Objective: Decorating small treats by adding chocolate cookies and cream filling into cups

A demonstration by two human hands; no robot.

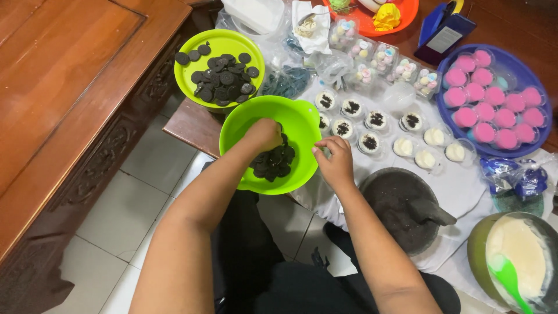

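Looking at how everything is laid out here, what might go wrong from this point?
The near green bowl sits at the table edge, partly past it. With the left hand pressing among the biscuits inside, it may tip onto the floor.

The right hand holds the bowl's rim beside small open cups of cream and crumbs. A jolt might knock them over.

The mortar also lies near the edge, close to the right forearm.

Looks like a home dessert-making setup, carved wooden furniture point(70, 116), tiled floor point(157, 168), stone mortar point(401, 209), rows of little dessert cups point(372, 125) on a cloth-covered counter point(465, 180)
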